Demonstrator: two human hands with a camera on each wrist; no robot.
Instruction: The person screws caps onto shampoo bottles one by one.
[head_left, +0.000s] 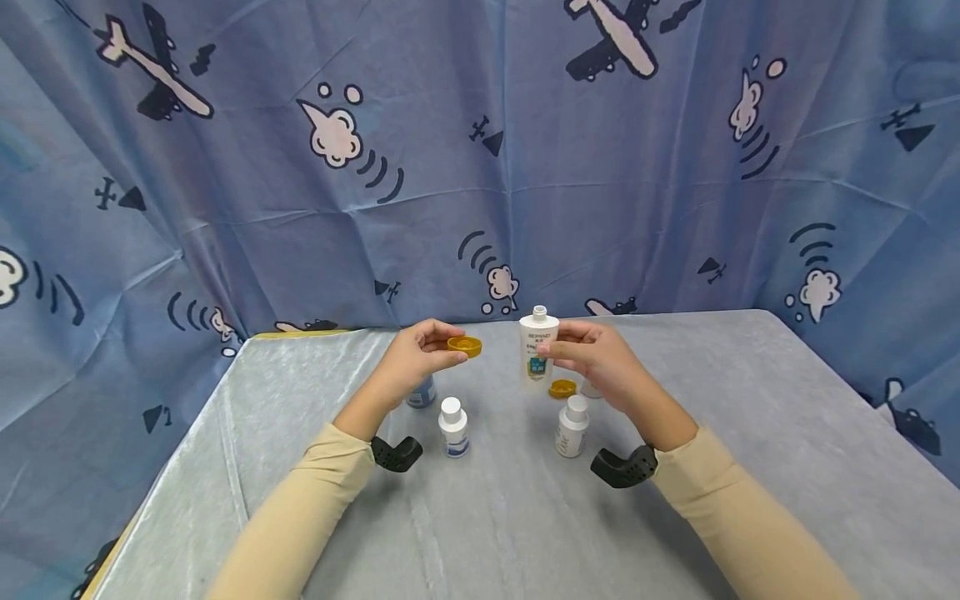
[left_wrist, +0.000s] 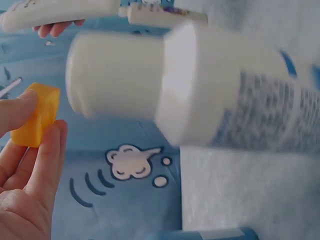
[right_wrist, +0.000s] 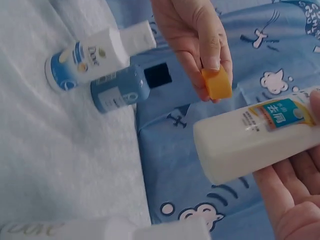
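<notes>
My left hand [head_left: 420,360] pinches an orange bottle cap [head_left: 464,346] between thumb and fingers, lifted over the table. My right hand [head_left: 600,358] grips a white shampoo bottle [head_left: 537,354] by its side, upright, its narrow neck bare at the top. The cap is to the left of the bottle, a gap between them. In the right wrist view the bottle's label [right_wrist: 285,115] shows teal and orange, and the left fingers hold the cap [right_wrist: 217,84] just beyond its base.
Nearest me stand a white-and-blue bottle [head_left: 453,429] and a white bottle [head_left: 572,429]. A blue bottle [head_left: 422,393] is partly hidden behind the left hand. Another orange piece [head_left: 562,388] and a mostly hidden white bottle [head_left: 591,390] sit near the right hand. A patterned curtain [head_left: 420,167] hangs behind the table.
</notes>
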